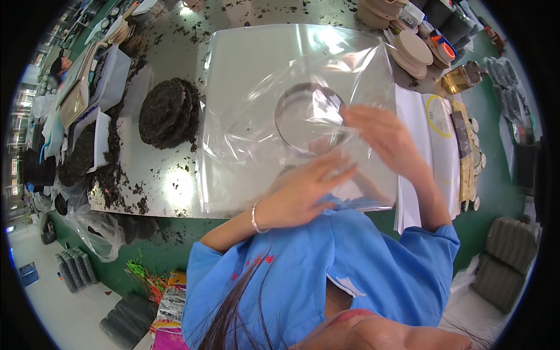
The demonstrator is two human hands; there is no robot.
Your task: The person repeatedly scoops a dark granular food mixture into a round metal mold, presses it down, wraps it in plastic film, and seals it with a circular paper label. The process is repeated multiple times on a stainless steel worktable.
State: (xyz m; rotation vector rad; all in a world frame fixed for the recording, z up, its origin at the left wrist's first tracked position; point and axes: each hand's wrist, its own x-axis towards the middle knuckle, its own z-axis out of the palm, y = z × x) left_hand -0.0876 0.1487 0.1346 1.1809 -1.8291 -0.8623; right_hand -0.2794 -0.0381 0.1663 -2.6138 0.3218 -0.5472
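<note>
A sheet of clear plastic film (245, 76) lies crumpled over a pale, smooth work surface. A round ring (280, 127) sits at its middle, seen through the film. My right hand (382, 137), blurred, has its fingers stretched out over the film at the ring's right edge; whether they touch it is unclear. Below the ring is my left hand (303, 186), also blurred, its fingers spread above the film with nothing visible in them. A stack of dark, crumbly discs (163, 111) stands left of the film.
Plastic bins (116, 76) and a white tray (102, 137) with dark material line the left, amid scattered flakes. At right are pale disc stacks (413, 53), a jar of amber liquid (458, 80) and white paper (414, 151). A person (60, 69) is at the far left.
</note>
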